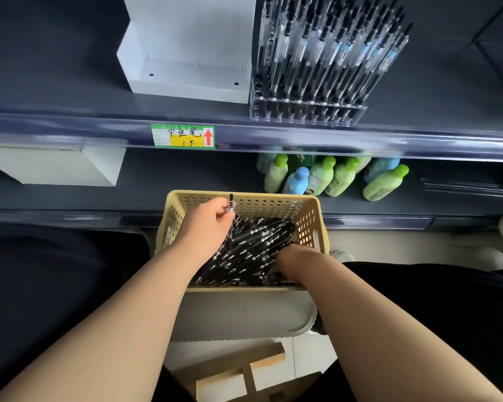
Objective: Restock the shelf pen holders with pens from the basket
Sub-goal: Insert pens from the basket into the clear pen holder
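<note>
A beige perforated basket [273,203] holds several black pens [259,242] in a heap. My left hand [208,224] is inside the basket at its left and pinches one pen [231,204] upright, clicker end up. My right hand [296,264] reaches into the pile at the basket's near right, fingers curled down among the pens; what they hold is hidden. On the upper shelf a clear acrylic pen holder [305,111] stands packed with several upright pens [331,53]. To its left sits a white stepped holder [186,82] with nothing in it.
A green and yellow price tag [183,136] is on the upper shelf edge. Green and blue bottles [331,177] stand on the lower shelf behind the basket, a white box [55,166] at its left. A white tray [244,314] and wooden pieces [244,369] lie below.
</note>
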Available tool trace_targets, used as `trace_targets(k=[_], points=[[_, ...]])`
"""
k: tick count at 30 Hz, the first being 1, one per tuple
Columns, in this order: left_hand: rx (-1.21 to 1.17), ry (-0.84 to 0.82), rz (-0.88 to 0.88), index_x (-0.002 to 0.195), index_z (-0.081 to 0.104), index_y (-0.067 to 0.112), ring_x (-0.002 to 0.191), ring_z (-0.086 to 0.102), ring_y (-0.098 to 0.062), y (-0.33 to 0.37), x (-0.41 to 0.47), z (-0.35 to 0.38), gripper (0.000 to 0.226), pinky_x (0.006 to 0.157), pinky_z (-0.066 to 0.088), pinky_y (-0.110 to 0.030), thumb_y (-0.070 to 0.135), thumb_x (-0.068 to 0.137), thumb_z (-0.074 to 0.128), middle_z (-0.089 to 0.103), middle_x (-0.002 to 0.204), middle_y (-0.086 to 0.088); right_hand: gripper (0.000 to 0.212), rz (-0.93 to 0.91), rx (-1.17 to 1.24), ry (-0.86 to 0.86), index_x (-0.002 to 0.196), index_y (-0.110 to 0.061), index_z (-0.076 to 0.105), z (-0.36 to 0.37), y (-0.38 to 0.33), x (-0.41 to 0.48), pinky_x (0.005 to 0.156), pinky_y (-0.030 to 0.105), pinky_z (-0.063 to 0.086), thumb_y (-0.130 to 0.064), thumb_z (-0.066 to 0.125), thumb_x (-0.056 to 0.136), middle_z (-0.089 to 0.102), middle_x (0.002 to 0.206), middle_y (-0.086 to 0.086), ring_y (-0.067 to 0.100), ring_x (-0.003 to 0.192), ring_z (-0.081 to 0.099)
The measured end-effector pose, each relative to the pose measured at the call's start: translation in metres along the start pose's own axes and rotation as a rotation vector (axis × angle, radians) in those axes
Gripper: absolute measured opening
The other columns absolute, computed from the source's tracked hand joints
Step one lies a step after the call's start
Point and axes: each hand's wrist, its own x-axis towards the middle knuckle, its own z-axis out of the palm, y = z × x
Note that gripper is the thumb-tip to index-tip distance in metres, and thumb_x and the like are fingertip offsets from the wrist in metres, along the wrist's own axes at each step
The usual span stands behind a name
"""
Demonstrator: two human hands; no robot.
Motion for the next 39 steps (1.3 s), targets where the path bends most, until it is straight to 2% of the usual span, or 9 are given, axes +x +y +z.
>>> trace_targets(k=[5, 9, 15, 18, 20, 24, 29, 33, 39], points=[[-0.017, 0.013, 0.007, 0.129, 0.053, 0.016, 0.089, 0.047, -0.002, -0.001, -0.005, -0.003, 0.035, 0.076, 0.034, -0.017, 0.026, 0.096, 0.050, 0.063, 0.120, 0.003, 0.035, 0.011, -0.052, -0.084, 0.124, -0.003, 0.054, 0.000, -0.004, -0.003, 0.092, 0.036, 0.046, -0.006, 0.055, 0.089, 0.057, 0.116, 0.011, 0.028, 0.106, 0.056], [-0.053, 0.035, -0.010, 0.125, 0.056, 0.017, 0.089, 0.049, -0.002, -0.003, -0.008, -0.006, 0.031, 0.075, 0.035, -0.017, 0.025, 0.095, 0.052, 0.064, 0.115, 0.005, 0.041, -0.009, 0.010, -0.108, 0.126, -0.018, 0.058, 0.010, -0.005, 0.001, 0.083, 0.035, 0.050, -0.013, 0.056, 0.086, 0.061, 0.119, 0.007, 0.026, 0.097, 0.060], [-0.072, 0.086, 0.006, 0.112, 0.061, 0.021, 0.078, 0.051, 0.003, 0.003, -0.019, -0.015, 0.021, 0.056, 0.034, -0.007, 0.027, 0.095, 0.051, 0.065, 0.098, 0.011, 0.030, -0.043, 0.148, -0.012, 0.120, -0.009, 0.056, -0.010, -0.008, -0.039, 0.083, 0.036, 0.044, -0.021, 0.043, 0.096, 0.059, 0.120, 0.011, 0.027, 0.099, 0.056], [-0.158, 0.132, 0.020, 0.104, 0.063, 0.021, 0.082, 0.058, 0.001, 0.009, -0.026, -0.020, 0.015, 0.061, 0.041, -0.010, 0.026, 0.094, 0.052, 0.061, 0.086, 0.014, 0.026, -0.100, 0.275, 0.091, 0.120, -0.010, 0.056, -0.036, -0.008, -0.069, 0.088, 0.033, 0.043, -0.013, 0.047, 0.096, 0.057, 0.123, 0.010, 0.022, 0.099, 0.053], [-0.219, 0.164, 0.047, 0.105, 0.063, 0.023, 0.084, 0.057, 0.003, 0.016, -0.029, -0.025, 0.015, 0.064, 0.040, -0.007, 0.026, 0.094, 0.053, 0.061, 0.089, 0.015, 0.023, -0.104, 0.402, 0.206, 0.114, -0.013, 0.062, -0.053, -0.007, -0.087, 0.089, 0.030, 0.044, -0.016, 0.050, 0.095, 0.060, 0.118, 0.007, 0.022, 0.102, 0.058], [-0.301, 0.253, 0.173, 0.106, 0.061, 0.027, 0.088, 0.059, 0.004, 0.042, -0.027, -0.046, 0.015, 0.069, 0.041, -0.004, 0.025, 0.091, 0.058, 0.064, 0.100, 0.012, 0.018, -0.096, 0.575, 0.523, 0.089, -0.015, 0.064, -0.094, 0.002, -0.127, 0.069, 0.025, 0.048, -0.031, 0.068, 0.084, 0.062, 0.084, 0.001, 0.013, 0.074, 0.056], [-0.376, 0.389, 0.292, 0.117, 0.059, 0.021, 0.081, 0.052, 0.015, 0.086, -0.012, -0.093, 0.030, 0.066, 0.036, 0.007, 0.026, 0.088, 0.064, 0.063, 0.100, 0.014, 0.014, -0.096, 0.791, 1.016, 0.079, -0.018, 0.063, -0.151, 0.022, -0.182, 0.063, 0.022, 0.050, -0.027, 0.073, 0.080, 0.061, 0.075, -0.005, 0.009, 0.062, 0.055], [-0.417, 0.513, 0.392, 0.113, 0.063, 0.023, 0.085, 0.058, 0.009, 0.120, 0.007, -0.130, 0.028, 0.073, 0.043, -0.001, 0.027, 0.086, 0.066, 0.063, 0.091, 0.020, 0.008, -0.120, 0.814, 1.396, 0.096, -0.022, 0.066, -0.196, 0.038, -0.210, 0.069, 0.019, 0.038, -0.026, 0.062, 0.090, 0.060, 0.081, -0.008, 0.010, 0.069, 0.053], [-0.505, 0.601, 0.506, 0.107, 0.066, 0.020, 0.087, 0.064, 0.000, 0.149, 0.038, -0.142, 0.023, 0.083, 0.051, -0.017, 0.021, 0.084, 0.068, 0.069, 0.093, 0.011, 0.011, -0.216, 0.944, 1.702, 0.086, -0.030, 0.061, -0.239, 0.049, -0.207, 0.065, -0.001, 0.037, -0.025, 0.070, 0.082, 0.054, 0.070, -0.024, -0.014, 0.063, 0.052]])
